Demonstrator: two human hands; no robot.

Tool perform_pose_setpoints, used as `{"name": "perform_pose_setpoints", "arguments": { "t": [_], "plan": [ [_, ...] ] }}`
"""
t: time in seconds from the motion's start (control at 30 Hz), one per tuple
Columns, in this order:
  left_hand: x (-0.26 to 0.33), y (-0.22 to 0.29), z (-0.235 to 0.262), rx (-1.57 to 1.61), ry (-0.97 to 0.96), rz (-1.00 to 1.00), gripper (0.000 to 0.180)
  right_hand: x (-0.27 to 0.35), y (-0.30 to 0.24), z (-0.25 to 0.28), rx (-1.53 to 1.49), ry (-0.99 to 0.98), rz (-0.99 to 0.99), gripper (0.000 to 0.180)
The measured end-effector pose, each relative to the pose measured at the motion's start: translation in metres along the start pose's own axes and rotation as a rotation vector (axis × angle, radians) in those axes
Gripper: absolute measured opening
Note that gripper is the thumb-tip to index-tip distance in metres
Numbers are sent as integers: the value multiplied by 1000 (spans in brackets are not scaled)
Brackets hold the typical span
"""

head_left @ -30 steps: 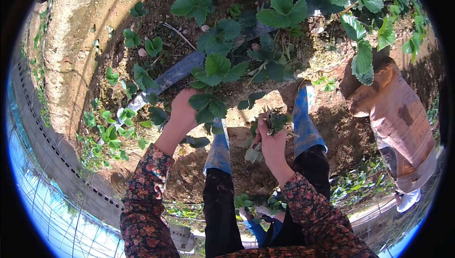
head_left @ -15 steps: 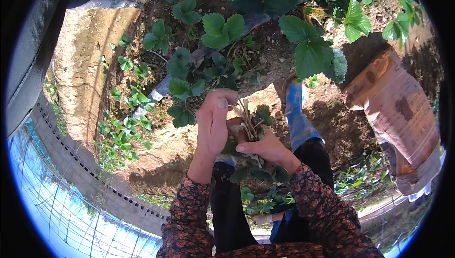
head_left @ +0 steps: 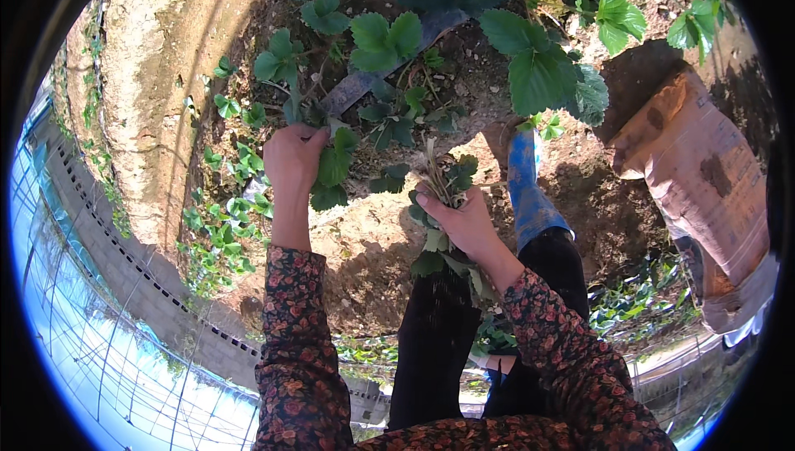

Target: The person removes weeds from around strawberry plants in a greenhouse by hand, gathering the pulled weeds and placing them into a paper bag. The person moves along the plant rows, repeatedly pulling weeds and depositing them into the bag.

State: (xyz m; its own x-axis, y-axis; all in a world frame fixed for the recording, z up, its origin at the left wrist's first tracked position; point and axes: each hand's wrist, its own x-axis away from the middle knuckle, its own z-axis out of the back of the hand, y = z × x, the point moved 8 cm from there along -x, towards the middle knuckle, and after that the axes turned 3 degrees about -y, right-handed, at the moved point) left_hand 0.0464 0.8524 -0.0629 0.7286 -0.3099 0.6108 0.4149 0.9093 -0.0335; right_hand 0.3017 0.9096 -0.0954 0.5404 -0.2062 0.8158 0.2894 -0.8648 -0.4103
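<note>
In my right hand (head_left: 465, 223) is a bundle of pulled strawberry plants (head_left: 437, 186), its pale stems pointing away from me and green leaves hanging below the hand. The thumb presses across the stems. My left hand (head_left: 291, 159) reaches to the left, its fingers closed at a strawberry plant (head_left: 335, 163) in the bed; the fingertips are partly hidden, so the exact part gripped does not show. Broad toothed leaves (head_left: 542, 78) of other strawberry plants spread just beyond both hands.
A muddy blue boot (head_left: 530, 194) stands on the soil right of the bundle. Farther right lies a crumpled, soil-stained brown sack (head_left: 700, 178). A strip of dark plastic film (head_left: 352, 91) crosses the bed. Small green plants (head_left: 219, 236) grow along the left, beside bare soil (head_left: 149, 95).
My left hand has left the bundle and moved left to a plant in the bed. The right hand keeps its hold on the bundle. The dark shape at upper left has mostly gone from view.
</note>
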Motion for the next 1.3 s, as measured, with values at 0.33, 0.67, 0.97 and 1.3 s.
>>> {"name": "perform_pose_setpoints", "arguments": {
  "t": [0.33, 0.67, 0.97, 1.3],
  "plan": [
    [-20, -22, -47, 294, 286, 24, 31, 92, -80, -19, 117, 27, 133, 14],
    [-18, -88, 3, 1487, 299, 183, 12, 44, -51, 23, 44, 204, 144, 14],
    [109, 108, 36, 517, -82, -811, 15, 8, -110, -10, 209, -53, 95, 23],
    [-70, 29, 9, 28, 271, -665, 24, -7, -90, -42, 436, -499, 110, 19]
  ]
}}
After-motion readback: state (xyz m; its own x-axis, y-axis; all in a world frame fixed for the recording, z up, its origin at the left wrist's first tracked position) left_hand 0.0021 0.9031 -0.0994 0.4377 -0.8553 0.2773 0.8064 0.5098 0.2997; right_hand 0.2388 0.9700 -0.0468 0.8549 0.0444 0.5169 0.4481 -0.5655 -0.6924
